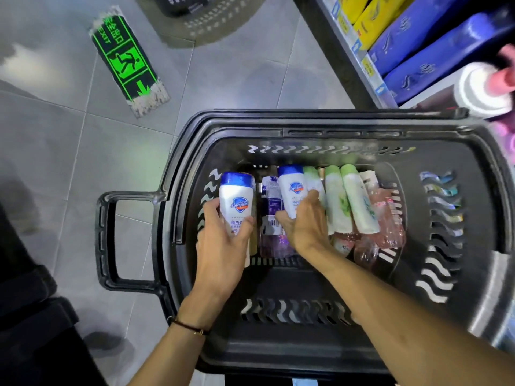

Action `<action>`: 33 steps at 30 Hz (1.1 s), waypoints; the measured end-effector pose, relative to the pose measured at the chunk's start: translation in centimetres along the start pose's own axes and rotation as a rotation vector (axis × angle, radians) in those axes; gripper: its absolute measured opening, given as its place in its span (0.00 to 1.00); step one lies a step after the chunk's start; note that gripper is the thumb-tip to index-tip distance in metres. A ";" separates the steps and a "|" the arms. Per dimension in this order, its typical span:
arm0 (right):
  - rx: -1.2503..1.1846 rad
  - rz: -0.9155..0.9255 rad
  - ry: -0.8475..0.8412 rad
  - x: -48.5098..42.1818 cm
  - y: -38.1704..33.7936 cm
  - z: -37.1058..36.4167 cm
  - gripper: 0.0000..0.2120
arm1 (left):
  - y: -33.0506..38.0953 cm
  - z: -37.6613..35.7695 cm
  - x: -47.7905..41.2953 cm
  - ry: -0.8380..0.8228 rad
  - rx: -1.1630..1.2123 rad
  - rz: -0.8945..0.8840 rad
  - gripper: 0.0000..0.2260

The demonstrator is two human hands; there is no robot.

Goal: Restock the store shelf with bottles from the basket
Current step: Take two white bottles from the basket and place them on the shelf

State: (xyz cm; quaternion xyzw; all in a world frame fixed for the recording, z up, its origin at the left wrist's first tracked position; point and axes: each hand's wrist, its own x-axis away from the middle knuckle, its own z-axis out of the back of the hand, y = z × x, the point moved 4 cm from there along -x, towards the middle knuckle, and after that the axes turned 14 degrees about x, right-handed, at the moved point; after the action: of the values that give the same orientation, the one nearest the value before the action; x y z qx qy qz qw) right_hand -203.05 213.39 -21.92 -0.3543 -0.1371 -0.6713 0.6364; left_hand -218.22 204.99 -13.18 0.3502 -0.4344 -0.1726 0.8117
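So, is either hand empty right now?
No, the left hand grips a blue-capped white bottle and the right hand grips a second blue-capped bottle.

A blue-capped white bottle is gripped by the left hand at the left end of the basket. A second blue-capped bottle is grasped by the right hand inside the basket, beside green-capped bottles.
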 end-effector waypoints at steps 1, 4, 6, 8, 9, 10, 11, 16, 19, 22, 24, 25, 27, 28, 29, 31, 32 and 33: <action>-0.010 0.013 0.016 0.7 0.4 0.8 0.32 | 0.3 0.1 0.2 -0.007 -0.009 0.005 0.18; -0.012 0.017 0.053 2.5 1.5 3.5 0.31 | 1.5 0.1 0.7 -0.032 -0.024 0.018 0.17; -0.025 0.019 0.064 3.7 1.8 5.4 0.29 | 2.5 0.1 1.2 -0.049 -0.001 0.020 0.17; -0.064 0.043 0.076 4.9 1.9 7.2 0.29 | 3.7 0.1 1.8 -0.059 0.014 0.021 0.19; -0.080 0.052 0.080 5.7 1.8 8.2 0.28 | 4.4 0.2 2.1 -0.062 0.012 0.019 0.20; -0.095 0.064 0.084 6.5 1.7 9.3 0.28 | 5.2 0.2 2.6 -0.069 0.011 0.017 0.21; -0.109 0.079 0.087 7.4 1.5 10.6 0.28 | 6.2 0.3 3.1 -0.076 0.014 0.016 0.24; -0.146 0.107 0.179 13.0 -0.1 18.9 0.28 | 11.9 1.5 6.9 -0.085 0.039 -0.020 0.31; -0.215 0.113 0.248 16.8 -1.4 24.4 0.27 | 16.8 2.9 10.2 -0.041 0.085 -0.073 0.29; -0.274 0.128 0.326 20.6 -3.2 30.2 0.26 | 23.5 4.3 14.6 0.006 0.111 -0.159 0.26; -0.266 0.124 0.347 23.1 -4.4 34.1 0.24 | 27.6 5.2 17.6 0.012 0.141 -0.190 0.26; -0.270 0.127 0.359 24.4 -5.0 36.0 0.23 | 29.5 5.7 19.1 0.014 0.157 -0.207 0.25; -0.305 0.159 0.387 27.1 -6.2 40.0 0.22 | 33.5 6.8 22.3 0.024 0.191 -0.257 0.25; -0.322 0.176 0.401 28.6 -6.7 42.1 0.21 | 35.4 7.4 23.9 0.031 0.203 -0.286 0.24; -0.330 0.192 0.422 29.9 -7.3 44.1 0.21 | 37.2 7.9 25.3 0.042 0.213 -0.319 0.24; -0.337 0.203 0.465 32.7 -8.2 47.8 0.22 | 40.6 9.2 28.0 0.054 0.238 -0.380 0.23; -0.355 0.202 0.488 33.9 -8.5 49.4 0.22 | 42.3 9.8 29.1 0.065 0.252 -0.404 0.23; -0.377 0.208 0.515 35.0 -8.7 51.1 0.22 | 44.1 10.4 30.1 0.079 0.268 -0.433 0.23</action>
State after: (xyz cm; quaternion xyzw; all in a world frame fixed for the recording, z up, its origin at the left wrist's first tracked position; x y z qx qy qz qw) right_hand -193.80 220.66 39.50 -0.2966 0.1917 -0.6839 0.6384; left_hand -210.94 213.65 40.05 0.5459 -0.3364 -0.2696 0.7185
